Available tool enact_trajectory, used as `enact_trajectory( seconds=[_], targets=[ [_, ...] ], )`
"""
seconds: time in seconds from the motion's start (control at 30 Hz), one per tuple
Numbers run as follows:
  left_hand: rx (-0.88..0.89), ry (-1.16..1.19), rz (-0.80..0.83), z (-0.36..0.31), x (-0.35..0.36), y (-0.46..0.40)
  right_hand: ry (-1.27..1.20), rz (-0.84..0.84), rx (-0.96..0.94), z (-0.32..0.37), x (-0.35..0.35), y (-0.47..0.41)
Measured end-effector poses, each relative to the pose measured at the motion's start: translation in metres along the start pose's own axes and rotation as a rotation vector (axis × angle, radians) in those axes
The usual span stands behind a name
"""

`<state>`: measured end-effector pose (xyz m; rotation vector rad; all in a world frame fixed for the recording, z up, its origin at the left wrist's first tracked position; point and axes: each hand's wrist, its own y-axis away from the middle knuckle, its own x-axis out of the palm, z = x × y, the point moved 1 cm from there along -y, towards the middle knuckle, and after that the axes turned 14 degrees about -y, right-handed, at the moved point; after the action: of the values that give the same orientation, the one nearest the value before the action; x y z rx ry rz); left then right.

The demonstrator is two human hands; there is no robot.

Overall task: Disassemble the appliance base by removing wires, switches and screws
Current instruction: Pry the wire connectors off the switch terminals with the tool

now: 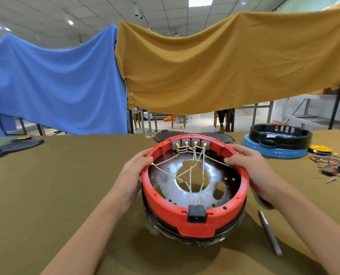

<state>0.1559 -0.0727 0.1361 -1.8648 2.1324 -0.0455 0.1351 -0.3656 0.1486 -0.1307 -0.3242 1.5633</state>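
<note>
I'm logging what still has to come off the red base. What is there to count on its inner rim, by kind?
Grey switch blocks at the far rim of the red base: 4
Black power socket at the near rim: 1
Total: 5

The base (195,203) I'm working on is bright red, with a black socket (196,213) at its near rim, four grey switches (191,143) with brass-yellow terminals at the far rim, and white wires (191,175) over a silvery plate (173,187). The table cover (56,185) is plain olive-brown. Behind hang one blue cloth (56,80) and one mustard-yellow cloth (224,62), both unpatterned, and to my right sits a black ring (280,135) on a light blue base (274,150).
</note>
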Motion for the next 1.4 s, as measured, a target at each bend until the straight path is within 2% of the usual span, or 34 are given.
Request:
enact_trajectory(
  seconds=[0.23,0.5,0.67,0.83,0.97,1.13,1.4],
  targets=[
    [-0.137,0.089,-0.096,0.003,-0.003,-0.002,0.074,0.063,-0.030,0.004,0.009,0.006],
    [-0.230,0.032,-0.029,0.006,0.001,0.000,0.170,0.007,0.081,0.010,0.012,0.008],
    [-0.229,-0.077,-0.051,0.006,0.006,0.001,0.365,-0.020,0.002,0.015,0.014,0.009],
    [-0.225,-0.107,-0.085,0.005,0.005,0.000,0.528,0.077,-0.080,0.009,0.021,0.011],
    [-0.253,-0.150,-0.062,-0.001,0.001,0.005,0.663,0.182,-0.041,0.006,0.025,0.012],
    [-0.264,-0.260,0.006,-0.005,-0.006,0.006,0.748,0.229,-0.009,0.007,0.024,0.010],
    [-0.144,-0.269,-0.083,-0.001,-0.002,0.006,0.844,0.170,-0.051,0.010,0.019,0.010]
  ],
)
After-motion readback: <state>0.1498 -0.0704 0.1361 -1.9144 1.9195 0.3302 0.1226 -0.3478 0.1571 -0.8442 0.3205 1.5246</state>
